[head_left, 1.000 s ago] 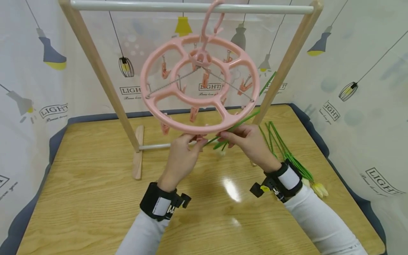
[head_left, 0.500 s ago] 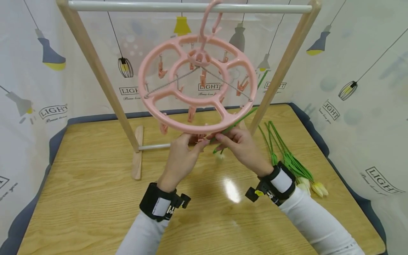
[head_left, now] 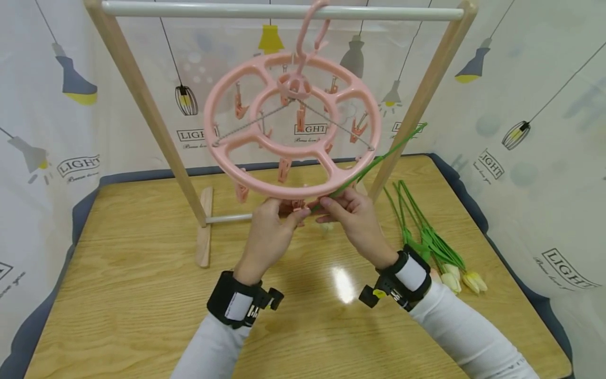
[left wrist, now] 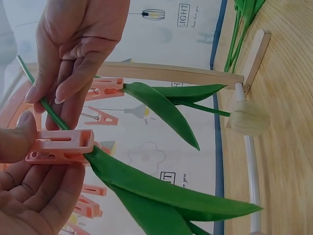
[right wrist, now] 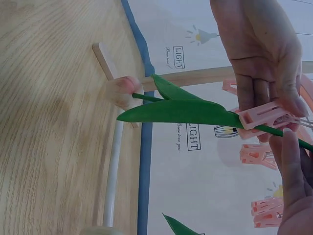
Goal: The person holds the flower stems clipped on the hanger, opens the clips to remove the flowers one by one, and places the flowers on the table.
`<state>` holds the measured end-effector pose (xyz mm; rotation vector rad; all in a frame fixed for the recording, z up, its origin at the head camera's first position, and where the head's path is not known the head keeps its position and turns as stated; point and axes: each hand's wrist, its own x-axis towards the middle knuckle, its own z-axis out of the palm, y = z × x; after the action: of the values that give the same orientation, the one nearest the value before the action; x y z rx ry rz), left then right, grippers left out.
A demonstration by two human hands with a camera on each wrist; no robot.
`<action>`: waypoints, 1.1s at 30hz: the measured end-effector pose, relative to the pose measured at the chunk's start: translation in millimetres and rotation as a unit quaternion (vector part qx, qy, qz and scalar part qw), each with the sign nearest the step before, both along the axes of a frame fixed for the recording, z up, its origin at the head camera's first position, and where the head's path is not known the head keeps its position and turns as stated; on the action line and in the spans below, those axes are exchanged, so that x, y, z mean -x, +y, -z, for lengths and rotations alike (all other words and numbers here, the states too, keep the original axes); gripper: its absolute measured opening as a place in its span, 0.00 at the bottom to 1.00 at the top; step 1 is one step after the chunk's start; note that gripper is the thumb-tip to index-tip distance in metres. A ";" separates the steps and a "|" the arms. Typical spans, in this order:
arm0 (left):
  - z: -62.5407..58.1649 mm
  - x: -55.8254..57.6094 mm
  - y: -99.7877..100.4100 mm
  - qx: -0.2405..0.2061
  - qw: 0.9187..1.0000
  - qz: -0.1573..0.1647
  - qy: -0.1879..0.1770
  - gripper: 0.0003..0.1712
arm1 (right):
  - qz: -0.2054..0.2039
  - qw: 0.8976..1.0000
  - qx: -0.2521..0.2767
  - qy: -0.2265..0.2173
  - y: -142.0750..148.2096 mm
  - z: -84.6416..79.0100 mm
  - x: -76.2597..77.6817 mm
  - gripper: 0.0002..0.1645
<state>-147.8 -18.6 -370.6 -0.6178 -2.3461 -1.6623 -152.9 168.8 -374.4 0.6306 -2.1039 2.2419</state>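
Note:
My left hand (head_left: 272, 231) pinches a pink clothespin (left wrist: 63, 144) between thumb and fingers, at the near rim of the round pink hanger (head_left: 265, 187). My right hand (head_left: 357, 221) pinches the green stem (head_left: 379, 159) of an artificial tulip close to that clothespin. In the left wrist view the stem runs to the clothespin, and leaves (left wrist: 161, 191) come out on its other side. The right wrist view shows the tulip's pale, pink-tinged bloom (right wrist: 124, 91) hanging down. A second white tulip (left wrist: 249, 118) hangs nearby, its leaves at another pink clothespin (left wrist: 110, 85).
The hanger hooks over the white bar (head_left: 203, 9) of a wooden rack (head_left: 142, 105). Other clothespins (head_left: 284, 169) dangle around it. Several tulips (head_left: 433, 242) lie on the wooden table (head_left: 142, 295) at right. A printed curtain (head_left: 521, 173) surrounds the table.
My right hand has moved left, closer to my left hand, and the stem's free end has swung outward to the right. My left hand stays at the clothespin.

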 end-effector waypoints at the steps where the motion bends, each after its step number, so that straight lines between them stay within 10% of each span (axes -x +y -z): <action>1: -0.3 0.1 0.1 -0.001 1.000 0.001 0.002 0.14 | 0.005 1.000 0.002 0.004 -0.5 0.2 -0.1 0.10; 33: -0.4 -2.0 0.6 -0.021 0.998 -0.054 0.033 0.11 | 0.024 0.995 -0.030 0.096 13.3 -2.3 -1.7 0.12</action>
<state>-145.7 -18.0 -370.3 -0.5195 -2.2495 -1.6147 -151.2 182.1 -372.1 0.7568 -2.0755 2.0112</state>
